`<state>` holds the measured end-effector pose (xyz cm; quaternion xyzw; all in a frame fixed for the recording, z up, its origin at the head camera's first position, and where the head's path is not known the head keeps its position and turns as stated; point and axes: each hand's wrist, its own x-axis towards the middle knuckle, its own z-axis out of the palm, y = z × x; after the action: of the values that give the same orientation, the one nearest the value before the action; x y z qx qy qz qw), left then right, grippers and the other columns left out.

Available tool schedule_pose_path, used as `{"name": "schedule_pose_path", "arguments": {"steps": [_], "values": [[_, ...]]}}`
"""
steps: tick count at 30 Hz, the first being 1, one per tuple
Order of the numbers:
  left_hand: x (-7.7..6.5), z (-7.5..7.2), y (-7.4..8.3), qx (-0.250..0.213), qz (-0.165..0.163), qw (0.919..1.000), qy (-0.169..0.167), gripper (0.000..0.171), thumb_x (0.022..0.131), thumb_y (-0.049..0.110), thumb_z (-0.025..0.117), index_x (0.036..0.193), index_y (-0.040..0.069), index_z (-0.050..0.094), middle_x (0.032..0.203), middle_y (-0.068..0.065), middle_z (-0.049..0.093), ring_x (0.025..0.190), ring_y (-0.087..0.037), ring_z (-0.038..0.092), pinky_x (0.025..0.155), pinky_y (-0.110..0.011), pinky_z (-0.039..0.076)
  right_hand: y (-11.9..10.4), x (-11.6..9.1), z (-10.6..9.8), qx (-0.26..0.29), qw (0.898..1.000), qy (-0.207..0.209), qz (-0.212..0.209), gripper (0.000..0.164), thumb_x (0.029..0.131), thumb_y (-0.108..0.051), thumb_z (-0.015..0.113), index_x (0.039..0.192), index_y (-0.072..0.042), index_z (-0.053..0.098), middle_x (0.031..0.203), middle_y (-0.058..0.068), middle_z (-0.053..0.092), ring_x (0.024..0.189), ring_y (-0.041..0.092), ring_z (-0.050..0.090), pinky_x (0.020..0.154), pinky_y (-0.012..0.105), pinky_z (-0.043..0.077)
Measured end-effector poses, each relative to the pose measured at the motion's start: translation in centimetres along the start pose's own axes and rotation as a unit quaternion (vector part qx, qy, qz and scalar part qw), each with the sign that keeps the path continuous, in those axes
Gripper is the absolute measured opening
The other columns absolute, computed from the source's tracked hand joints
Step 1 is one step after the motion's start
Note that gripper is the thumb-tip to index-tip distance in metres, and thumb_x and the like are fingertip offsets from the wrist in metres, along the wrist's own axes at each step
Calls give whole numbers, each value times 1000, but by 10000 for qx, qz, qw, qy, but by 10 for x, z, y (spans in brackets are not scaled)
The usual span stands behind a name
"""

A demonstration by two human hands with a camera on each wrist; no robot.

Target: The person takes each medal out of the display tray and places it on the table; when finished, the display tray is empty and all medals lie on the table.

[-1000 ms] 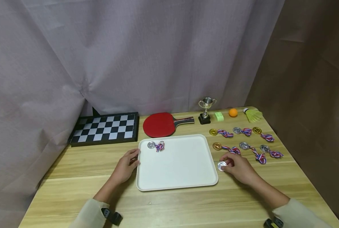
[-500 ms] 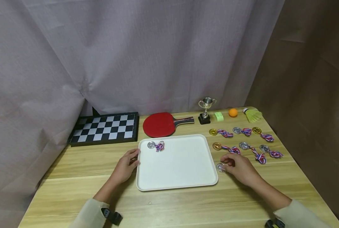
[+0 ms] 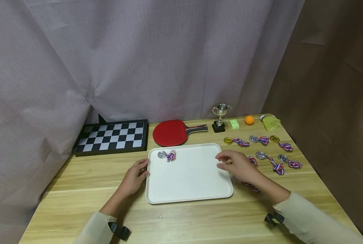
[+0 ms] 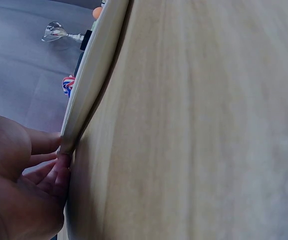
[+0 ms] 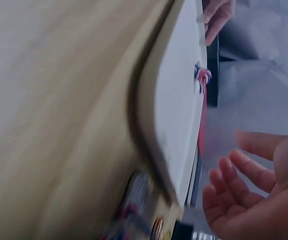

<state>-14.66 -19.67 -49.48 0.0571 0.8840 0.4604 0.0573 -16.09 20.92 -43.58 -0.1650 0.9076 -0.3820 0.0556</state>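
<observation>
A white tray point(image 3: 187, 183) lies in the middle of the wooden table. My left hand point(image 3: 134, 179) rests at its left edge, its fingertips point(image 4: 61, 162) touching the rim in the left wrist view. On the tray's far left corner lies a silver medal point(image 3: 161, 154) with a knotted striped ribbon. My right hand point(image 3: 239, 165) hovers over the tray's right edge, fingers loosely bent and holding nothing. Beneath that hand and wrist, another silver medal point(image 3: 234, 179) sits beside the tray, partly covered. The hand also hides the disc of a further medal, leaving its ribbon point(image 3: 253, 160) visible.
Several medals, including a gold medal point(image 3: 228, 141) and a silver medal point(image 3: 261, 155), lie right of the tray. Behind are a chessboard point(image 3: 111, 137), red table tennis bat point(image 3: 170, 133), trophy cup point(image 3: 220, 117), green block point(image 3: 234, 124), orange ball point(image 3: 249, 120) and yellow shuttlecock point(image 3: 270, 122).
My right hand has let go of the silver medal beside the tray and moved left and away from me, over the tray's right edge. The left hand stays put.
</observation>
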Motion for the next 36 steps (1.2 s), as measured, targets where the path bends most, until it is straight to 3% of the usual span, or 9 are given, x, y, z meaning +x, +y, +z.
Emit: {"name": "schedule_pose_path", "arguments": {"steps": [6,13,18,21,26,31,36], "values": [[0,0,-1,22,28,10000,27,52,100,-4,60,150,-6,46,157,-21,43,131,-37,57,108,-44,53,-25,42,34,383,9977,-427,-374,25,95,-10,74,118,0,72,117,15,72,111,32,66,92,47,60],[1,1,-5,-60,219,9997,85,52,99,-6,61,149,-9,46,155,-23,45,129,-37,59,106,-42,54,-58,86,80,599,9948,-661,-494,36,94,-14,75,128,-4,70,128,9,70,124,30,62,104,47,55],[1,1,-6,-124,274,9995,112,52,98,-6,61,148,-9,47,154,-23,46,127,-37,60,105,-41,55,-72,111,111,478,9936,-714,-731,40,91,-11,77,129,-1,70,126,12,71,118,28,65,103,43,55],[1,1,-6,-146,278,9995,97,51,98,-6,62,148,-10,48,154,-23,46,128,-37,60,105,-41,54,-76,121,128,162,9944,-715,-760,38,92,-13,78,127,-1,71,121,13,72,111,26,66,98,39,56],[0,0,-5,-120,337,9993,97,51,98,-6,62,147,-10,48,154,-24,47,127,-38,60,104,-40,55,-79,127,146,-356,9970,-501,-469,29,93,-20,78,120,-11,75,115,5,72,111,22,64,95,40,55],[-1,0,-4,-134,347,9992,125,51,98,-6,62,147,-10,48,153,-23,47,126,-38,61,103,-41,56,-86,130,152,-462,9986,-247,-12,29,92,-23,78,121,-17,76,107,0,69,108,21,61,90,45,51],[-1,-1,-3,-135,349,9992,123,51,98,-6,63,147,-10,49,152,-23,48,124,-37,62,103,-41,56,-90,131,153,-659,9969,-356,226,24,90,-22,79,114,-21,79,103,-2,66,107,19,60,91,46,47]]}}
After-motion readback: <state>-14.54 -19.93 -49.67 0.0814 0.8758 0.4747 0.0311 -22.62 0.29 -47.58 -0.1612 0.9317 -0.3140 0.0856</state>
